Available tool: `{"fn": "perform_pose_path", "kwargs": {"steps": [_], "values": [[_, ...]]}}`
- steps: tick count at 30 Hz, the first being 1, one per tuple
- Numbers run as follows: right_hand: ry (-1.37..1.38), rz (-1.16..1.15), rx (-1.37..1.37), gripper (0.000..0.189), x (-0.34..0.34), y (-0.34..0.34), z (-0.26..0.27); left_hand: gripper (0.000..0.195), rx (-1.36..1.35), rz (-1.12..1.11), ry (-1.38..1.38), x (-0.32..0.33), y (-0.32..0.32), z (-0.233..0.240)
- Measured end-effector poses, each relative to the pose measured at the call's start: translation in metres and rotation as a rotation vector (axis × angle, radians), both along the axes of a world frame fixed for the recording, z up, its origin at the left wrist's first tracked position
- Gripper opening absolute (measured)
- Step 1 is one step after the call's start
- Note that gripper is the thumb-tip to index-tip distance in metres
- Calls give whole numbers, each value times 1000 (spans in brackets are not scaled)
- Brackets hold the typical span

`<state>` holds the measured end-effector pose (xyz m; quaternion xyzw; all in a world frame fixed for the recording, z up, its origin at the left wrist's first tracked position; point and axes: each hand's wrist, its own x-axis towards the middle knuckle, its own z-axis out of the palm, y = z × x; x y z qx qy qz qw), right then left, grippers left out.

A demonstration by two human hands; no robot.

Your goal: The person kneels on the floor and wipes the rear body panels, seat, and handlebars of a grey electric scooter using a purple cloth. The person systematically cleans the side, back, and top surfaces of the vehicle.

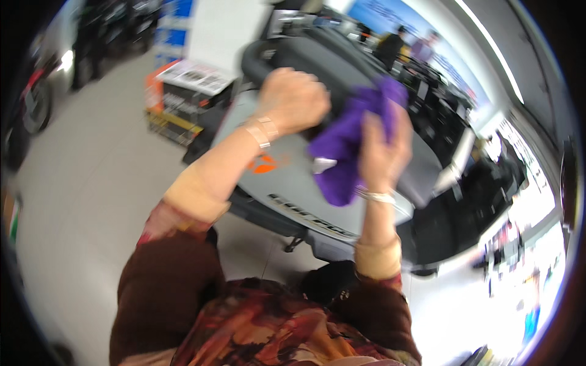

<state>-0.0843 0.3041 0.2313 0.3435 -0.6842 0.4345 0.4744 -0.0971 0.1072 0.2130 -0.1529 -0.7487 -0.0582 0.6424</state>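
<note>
Before me stands a scooter with a grey body panel [270, 192] that bears an orange mark and dark lettering. My right hand [384, 148] holds a bunched purple cloth [341, 142] against the scooter's side and the edge of its dark seat [316, 59]. A small white tag [324, 164] shows on the cloth. My left hand [293, 98] is curled into a fist over the near edge of the seat. Nothing shows in it, though its underside is hidden. Both hands are blurred.
Beside the scooter's rear, a printed carton [183, 100] sits on the tiled floor [96, 183]. A red two-wheeler [36, 100] stands at the far left. More dark scooters [425, 87] line the far side, with people [393, 48] behind them. Below the panel is a stand [293, 243].
</note>
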Motion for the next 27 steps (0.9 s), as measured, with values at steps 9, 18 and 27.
{"fn": "perform_pose_path", "kwargs": {"steps": [9,18,27], "values": [[48,130,178,30,-24,-42,-23,15,4,-55,-40,3,2,4],[19,22,161,23,-37,-48,-16,19,17,-134,49,-6,-2,-1],[208,29,138,30,-45,-49,-29,25,-2,-185,83,-9,-4,-1]]}}
